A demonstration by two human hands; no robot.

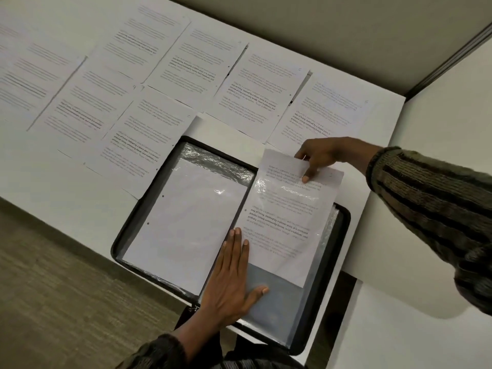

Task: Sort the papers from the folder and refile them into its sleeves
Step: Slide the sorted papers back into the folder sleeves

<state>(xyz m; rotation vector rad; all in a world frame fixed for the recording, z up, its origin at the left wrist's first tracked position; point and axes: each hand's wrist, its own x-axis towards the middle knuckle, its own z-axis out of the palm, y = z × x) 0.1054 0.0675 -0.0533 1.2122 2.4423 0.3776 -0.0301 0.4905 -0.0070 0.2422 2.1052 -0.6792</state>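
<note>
Sliding a printed sheet into the right sleeve of the folder at the desk's near edge: my right hand pinches its top edge, my left hand lies flat, pinning the sleeve. Next I'd push it fully down, square. Bold print reads roughly "way of living. Defined by a slower pace"; the rest blurs.

right grip is pinching the top of a sheet sitting partway inside the folder's right sleeve. left grip is pressing flat on that sleeve. papers are lying spread across the bench.
</note>
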